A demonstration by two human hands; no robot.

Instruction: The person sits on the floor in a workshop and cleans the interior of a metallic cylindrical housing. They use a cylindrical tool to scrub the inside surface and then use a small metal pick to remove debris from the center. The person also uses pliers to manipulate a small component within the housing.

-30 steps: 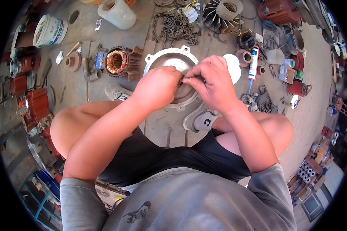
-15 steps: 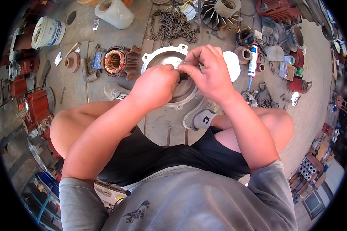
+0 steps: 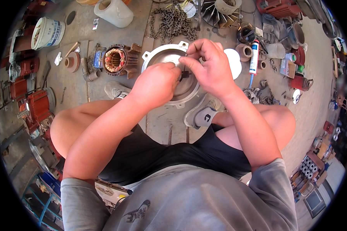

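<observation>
A round pale metal cover (image 3: pixel 164 50) with bolt lugs on its rim lies on the ground in front of me, between my feet. Above its middle, my left hand (image 3: pixel 156 84) is closed, thumb side toward the other hand; its fingertips mostly hide what they grip. A small dark piece (image 3: pixel 186 73) shows just beside those fingers. My right hand (image 3: pixel 211 71) is pinched, thumb against forefinger, over the cover's far right rim. Something thin and dark seems to be at that pinch, too small to name. Both hands partly hide the cover's inside.
Left of the cover stands a motor stator with windings (image 3: pixel 115 61). A heap of chain (image 3: pixel 171 25) lies beyond it. To the right are a white disc (image 3: pixel 232 64), a sealant tube (image 3: pixel 254 57) and a rusty ring (image 3: pixel 243 52). A white bucket (image 3: pixel 48 34) stands far left.
My right hand has drawn slightly up and away from my left, widening the gap between the fingertips. The dark piece beside my left fingers shows more. My left hand has barely moved.
</observation>
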